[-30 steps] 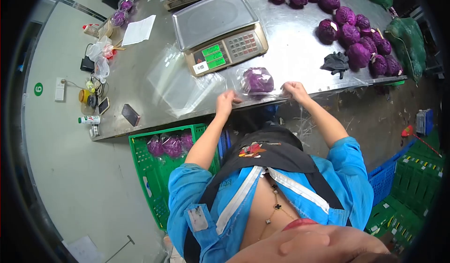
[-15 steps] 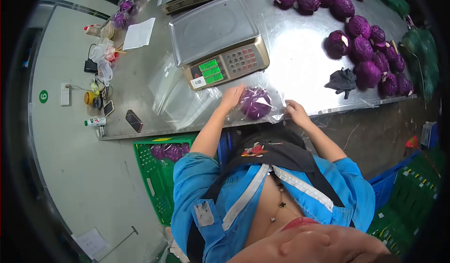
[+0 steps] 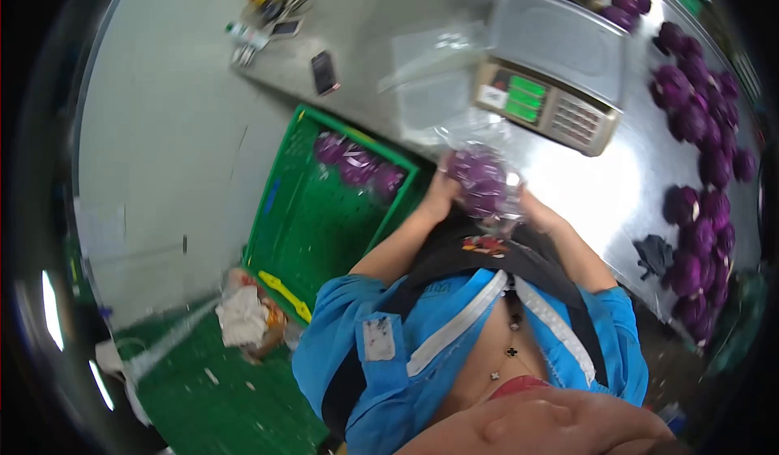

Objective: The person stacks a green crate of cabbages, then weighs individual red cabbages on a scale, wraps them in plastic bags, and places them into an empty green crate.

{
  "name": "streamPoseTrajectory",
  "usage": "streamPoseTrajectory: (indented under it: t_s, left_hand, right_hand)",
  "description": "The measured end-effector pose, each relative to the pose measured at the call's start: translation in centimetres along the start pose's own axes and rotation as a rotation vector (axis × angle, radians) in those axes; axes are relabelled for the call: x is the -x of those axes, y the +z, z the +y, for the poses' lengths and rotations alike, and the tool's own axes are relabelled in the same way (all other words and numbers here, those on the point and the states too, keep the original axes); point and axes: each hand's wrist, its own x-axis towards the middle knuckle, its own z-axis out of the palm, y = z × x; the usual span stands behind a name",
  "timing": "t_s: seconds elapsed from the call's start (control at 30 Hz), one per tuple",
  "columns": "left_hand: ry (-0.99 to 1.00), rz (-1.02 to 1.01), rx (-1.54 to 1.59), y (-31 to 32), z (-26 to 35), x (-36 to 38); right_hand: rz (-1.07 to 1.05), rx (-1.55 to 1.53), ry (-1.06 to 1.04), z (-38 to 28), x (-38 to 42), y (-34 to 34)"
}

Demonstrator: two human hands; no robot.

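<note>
A red cabbage [image 3: 480,181] in a clear plastic bag is held in front of the black apron [image 3: 519,252], near the table's front edge. My left hand [image 3: 442,189] is closed on its left side. On its right side, my right hand [image 3: 537,210] is closed on the bagged cabbage, its fingertips partly hidden and blurred. A stack of clear plastic bags [image 3: 434,98] lies on the table just beyond my left hand. Behind these, to the right, stands a weighing scale [image 3: 560,65] with green displays. Left of my left forearm is a green crate [image 3: 312,219] holding several bagged cabbages [image 3: 357,164].
Several loose red cabbages [image 3: 690,118] lie along the right part of the metal table [image 3: 357,25], with a crumpled dark glove [image 3: 653,254] beside them. A phone [image 3: 324,73] lies near the left edge. A yellow strip [image 3: 284,294] marks the crate's near edge.
The view has swung left, bringing the green crate further into sight. The bagged cabbage has come off the table toward my body, and both hands have closed on it.
</note>
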Motion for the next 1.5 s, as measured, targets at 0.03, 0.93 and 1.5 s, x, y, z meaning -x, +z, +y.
streamPoseTrajectory:
  t_s: [0.03, 0.93, 1.5]
  left_hand:
    - [-0.273, 0.004, 0.481, -4.2, 1.6, 1.3]
    - [0.402, -0.206, -1.225, -8.6, 5.0, -9.3]
    - [-0.102, 0.12, -1.27, -11.0, -6.1, -17.2]
  right_hand:
    - [-0.078, 0.172, 0.016, -0.8, -1.8, 3.5]
    - [1.632, 0.267, -0.31, 5.9, 9.6, -11.1]
    - [1.859, -0.113, -0.862, 1.6, 30.1, -31.1]
